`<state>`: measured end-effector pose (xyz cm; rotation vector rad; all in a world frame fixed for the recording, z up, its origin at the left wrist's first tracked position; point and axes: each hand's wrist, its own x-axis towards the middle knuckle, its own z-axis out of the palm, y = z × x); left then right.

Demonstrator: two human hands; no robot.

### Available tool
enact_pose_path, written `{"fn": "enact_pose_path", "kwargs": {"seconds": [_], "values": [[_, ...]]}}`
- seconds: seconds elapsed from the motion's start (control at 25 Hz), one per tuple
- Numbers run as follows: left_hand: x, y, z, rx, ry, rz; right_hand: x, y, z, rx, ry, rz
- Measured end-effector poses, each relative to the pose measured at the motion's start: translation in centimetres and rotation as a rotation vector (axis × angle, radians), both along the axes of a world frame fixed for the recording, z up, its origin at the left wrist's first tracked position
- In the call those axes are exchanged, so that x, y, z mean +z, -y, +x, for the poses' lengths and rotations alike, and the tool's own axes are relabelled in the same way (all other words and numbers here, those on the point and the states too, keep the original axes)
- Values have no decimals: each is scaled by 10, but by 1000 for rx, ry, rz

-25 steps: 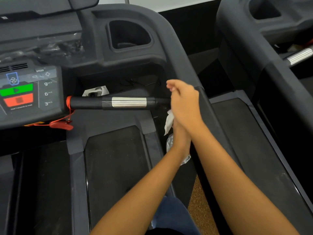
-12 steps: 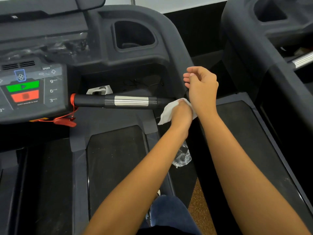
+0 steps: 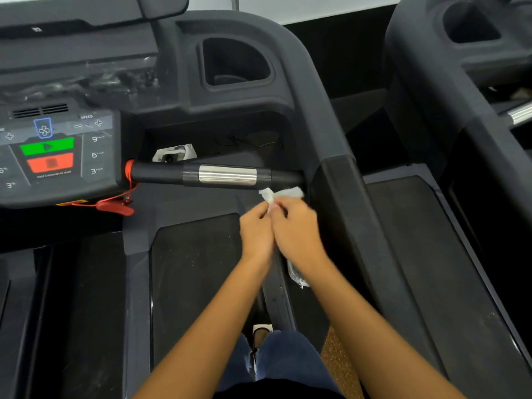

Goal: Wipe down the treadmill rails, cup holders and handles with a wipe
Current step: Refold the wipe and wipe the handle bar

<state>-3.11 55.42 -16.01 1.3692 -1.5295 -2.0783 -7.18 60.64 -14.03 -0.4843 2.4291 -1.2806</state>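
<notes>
A small white wipe (image 3: pixel 283 194) sticks up between my two hands, just below the right end of the black handle (image 3: pixel 161 172) with its silver sensor band (image 3: pixel 227 174). My left hand (image 3: pixel 256 233) and my right hand (image 3: pixel 296 228) are pressed together over the belt, and both pinch the wipe with curled fingers. The dark side rail (image 3: pixel 342 180) runs down along the right of my hands. A deep cup holder (image 3: pixel 236 63) sits in the console above.
The control panel (image 3: pixel 54 156) with green and red buttons is at the left, a red safety clip (image 3: pixel 115 207) hanging below it. A crumpled clear wrapper (image 3: pixel 296 275) lies by the belt edge. A second treadmill (image 3: pixel 460 82) stands at the right.
My right hand came off the side rail and dropped down to meet my left hand. Both now hold the wipe, which sits a little lower, under the handle's end.
</notes>
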Motion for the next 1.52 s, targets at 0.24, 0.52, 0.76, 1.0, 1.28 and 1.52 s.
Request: {"fn": "enact_pose_path", "kwargs": {"seconds": [0.24,0.52,0.76,1.0,1.28,1.52], "values": [[18,23,17,-235,-1,329,-43,-7,26,-411,319,-178],[39,66,17,-293,26,-1085,-19,50,-2,-815,318,-470],[22,116,13,-424,131,-1473,-25,61,13,-667,135,-371],[10,156,35,-554,326,-1609,-23,75,10,-870,208,-440],[5,165,44,-535,314,-1671,-30,62,0,-865,194,-361],[4,165,45,-518,285,-1656,-13,77,37,-447,-98,-269]]}}
